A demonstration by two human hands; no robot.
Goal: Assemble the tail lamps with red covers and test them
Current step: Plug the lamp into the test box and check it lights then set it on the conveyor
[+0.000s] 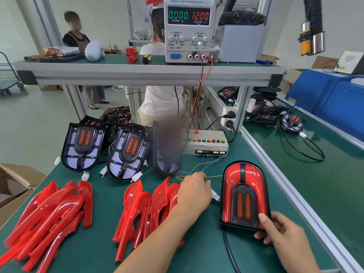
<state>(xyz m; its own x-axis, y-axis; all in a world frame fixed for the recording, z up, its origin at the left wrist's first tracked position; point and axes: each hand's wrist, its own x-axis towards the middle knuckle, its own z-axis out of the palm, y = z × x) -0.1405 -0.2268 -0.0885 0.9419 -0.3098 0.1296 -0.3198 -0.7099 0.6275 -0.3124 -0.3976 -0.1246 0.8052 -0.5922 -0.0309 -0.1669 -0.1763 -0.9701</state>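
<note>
An assembled tail lamp (244,194) with red covers lies on the green mat at right. My right hand (283,233) grips its near right corner, thumb on top. My left hand (195,191) holds a white connector (215,195) just left of the lamp, by thin coloured wires (199,168) from the test box (206,143). Two uncovered lamp bases (81,146) (129,152) and a third, blurred one stand behind. Red covers lie in two piles (53,217) (145,205).
A power supply (188,29) reading 0.000 A and 12.00 V sits on the upper shelf (149,73), red lead hanging down. A cardboard box (13,188) stands at the left. More lamps lie on the right bench (291,121). Two people are behind.
</note>
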